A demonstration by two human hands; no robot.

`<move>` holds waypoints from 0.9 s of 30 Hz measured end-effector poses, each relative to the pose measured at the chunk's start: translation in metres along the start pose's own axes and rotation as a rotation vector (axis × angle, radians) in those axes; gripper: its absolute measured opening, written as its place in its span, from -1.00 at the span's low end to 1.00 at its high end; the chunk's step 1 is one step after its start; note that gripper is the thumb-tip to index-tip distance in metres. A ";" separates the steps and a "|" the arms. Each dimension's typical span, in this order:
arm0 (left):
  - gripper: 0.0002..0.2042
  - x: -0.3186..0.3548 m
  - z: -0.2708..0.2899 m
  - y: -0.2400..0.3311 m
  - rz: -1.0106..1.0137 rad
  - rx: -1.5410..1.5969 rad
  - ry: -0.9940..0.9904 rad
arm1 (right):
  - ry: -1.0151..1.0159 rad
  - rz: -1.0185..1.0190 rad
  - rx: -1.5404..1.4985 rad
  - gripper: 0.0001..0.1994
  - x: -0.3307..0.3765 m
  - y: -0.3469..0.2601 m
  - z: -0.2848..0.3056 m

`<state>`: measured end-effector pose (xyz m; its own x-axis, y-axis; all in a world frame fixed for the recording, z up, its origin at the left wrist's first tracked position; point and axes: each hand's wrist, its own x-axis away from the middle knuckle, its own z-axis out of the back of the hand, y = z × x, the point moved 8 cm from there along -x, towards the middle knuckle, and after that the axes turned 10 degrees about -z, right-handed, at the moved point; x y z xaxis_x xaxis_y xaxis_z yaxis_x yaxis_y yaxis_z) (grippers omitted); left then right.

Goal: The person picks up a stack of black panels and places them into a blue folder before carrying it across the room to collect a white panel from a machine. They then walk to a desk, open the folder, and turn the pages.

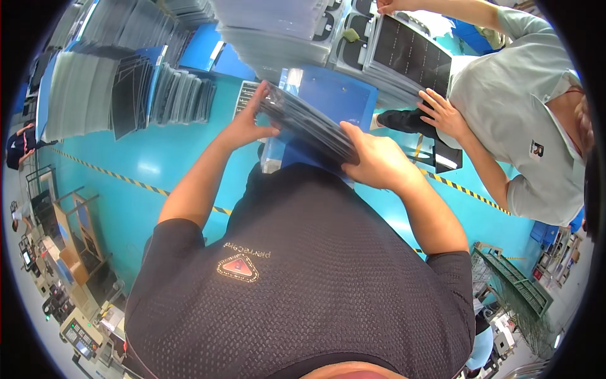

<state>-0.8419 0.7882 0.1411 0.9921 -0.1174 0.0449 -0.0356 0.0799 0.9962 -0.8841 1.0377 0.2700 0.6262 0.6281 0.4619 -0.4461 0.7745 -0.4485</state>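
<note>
Between my two hands is a stack of thin dark panels with glossy, clear-looking edges (306, 121), tilted so that its edges face up. My left hand (249, 120) grips the stack's far left end, thumb on the near side. Around its right end my right hand (375, 155) is closed, with the fingers partly hidden. Directly beneath and beyond the stack is a blue plastic surface (350, 98), perhaps a box or a board. A white printed sheet (245, 95) shows beside my left fingers.
Tall piles of clear and dark panels (82, 95) stand at the far left, with blue dividers. Further piles (271, 38) rise straight ahead. At right a co-worker in a grey shirt (517, 95) touches a stack of black panels (410, 54). Striped tape (126, 180) crosses the turquoise floor.
</note>
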 end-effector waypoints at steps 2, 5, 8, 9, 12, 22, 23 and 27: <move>0.15 0.003 -0.001 -0.002 0.023 -0.068 0.010 | -0.011 -0.036 0.041 -0.24 0.000 -0.002 -0.003; 0.17 0.007 0.002 -0.002 0.021 -0.127 0.004 | 0.160 0.038 0.124 -0.24 0.005 -0.005 -0.004; 0.19 0.002 0.002 0.007 -0.014 -0.100 -0.006 | 0.279 0.102 0.095 -0.25 0.008 -0.002 0.002; 0.19 0.004 0.002 0.008 0.039 -0.143 -0.031 | 0.280 0.100 0.094 -0.25 0.008 -0.001 0.002; 0.20 0.003 0.007 0.024 0.048 -0.289 -0.094 | 0.181 -0.007 0.128 -0.24 0.003 0.006 -0.006; -0.07 -0.013 -0.117 0.238 -0.499 -0.992 -0.517 | 0.319 -0.084 0.102 -0.21 0.014 0.006 -0.009; -0.08 -0.014 -0.134 0.231 -0.519 -1.049 -0.551 | 0.283 -0.099 0.079 -0.26 0.014 0.007 -0.018; -0.06 -0.020 -0.165 0.183 -0.480 -1.262 -0.635 | 0.296 -0.065 0.025 -0.38 0.012 0.012 -0.033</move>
<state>-0.8490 0.9682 0.3104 0.6506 -0.7535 0.0946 0.7246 0.6532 0.2198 -0.8605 1.0520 0.2448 0.8118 0.5305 0.2440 -0.4121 0.8166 -0.4041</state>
